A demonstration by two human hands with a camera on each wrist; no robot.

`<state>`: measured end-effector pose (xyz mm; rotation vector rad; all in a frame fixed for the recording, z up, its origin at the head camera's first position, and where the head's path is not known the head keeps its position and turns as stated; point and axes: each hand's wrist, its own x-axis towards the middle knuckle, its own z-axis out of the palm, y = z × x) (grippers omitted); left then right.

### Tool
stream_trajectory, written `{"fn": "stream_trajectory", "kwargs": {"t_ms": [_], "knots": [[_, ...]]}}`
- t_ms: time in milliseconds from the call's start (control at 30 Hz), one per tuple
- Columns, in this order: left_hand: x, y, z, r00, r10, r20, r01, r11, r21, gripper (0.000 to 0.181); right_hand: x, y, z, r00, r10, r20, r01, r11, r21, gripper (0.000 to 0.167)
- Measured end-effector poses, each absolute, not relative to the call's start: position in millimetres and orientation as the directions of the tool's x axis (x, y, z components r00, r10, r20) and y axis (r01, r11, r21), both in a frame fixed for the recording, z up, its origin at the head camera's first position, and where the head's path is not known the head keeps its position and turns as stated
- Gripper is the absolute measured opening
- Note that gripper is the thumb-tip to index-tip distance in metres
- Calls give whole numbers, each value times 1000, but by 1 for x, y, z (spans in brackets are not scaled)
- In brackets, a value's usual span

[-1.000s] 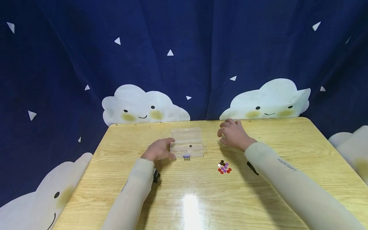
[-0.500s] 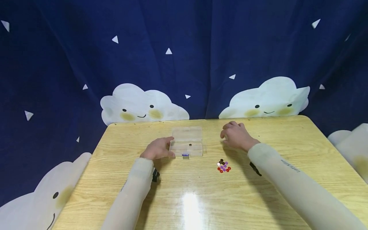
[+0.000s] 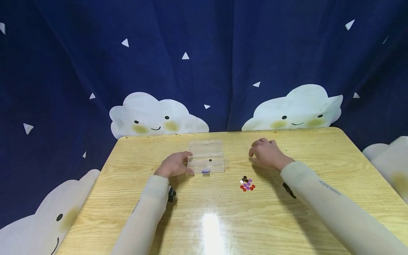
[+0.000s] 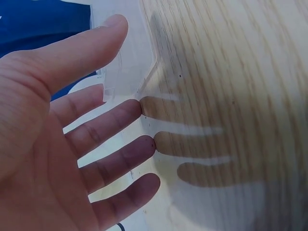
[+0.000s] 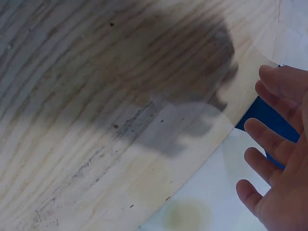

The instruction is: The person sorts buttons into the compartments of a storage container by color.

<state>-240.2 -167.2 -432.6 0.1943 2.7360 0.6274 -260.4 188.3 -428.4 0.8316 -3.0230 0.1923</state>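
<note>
A clear plastic box [image 3: 206, 164] with its lid raised stands on the table, a blue latch at its front and one small dark piece [image 3: 210, 160] inside. My left hand [image 3: 173, 164] is at the box's left end, thumb and forefinger spread along it. In the left wrist view its fingers [image 4: 113, 120] are fairly straight, and the forefinger's tip meets the plastic edge. Right of the box, above the table, my right hand [image 3: 267, 154] hovers with loosely bent fingers. Nothing shows between those fingers [image 5: 269, 139] in the right wrist view.
A small cluster of round red, purple, black and white pieces [image 3: 247, 184] lies on the wooden table [image 3: 191, 202], right of the box and nearer me. Behind the table's far edge hangs a dark blue curtain [image 3: 204, 71] with white clouds and triangles.
My right hand has drifted right and a little nearer me, away from the box. The left hand stays at the box, and the pieces lie as before.
</note>
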Motion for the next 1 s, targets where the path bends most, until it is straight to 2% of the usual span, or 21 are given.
{"fn": "stream_trajectory", "kwargs": {"t_ms": [300,600,1000], "knots": [[-239,-169,-433,-938,199,-285,58,898,436,76,-248,178,-436,-817,-570,87,-576,812,-94,8],[-239,-168,-433,-941,198,-274,66,903,423,77,-232,164,-441,-758,-639,130,-651,754,-91,10],[-240,-167,-435,-940,202,-276,78,912,403,77,-220,166,-449,-722,-678,137,-691,719,-80,14]]}}
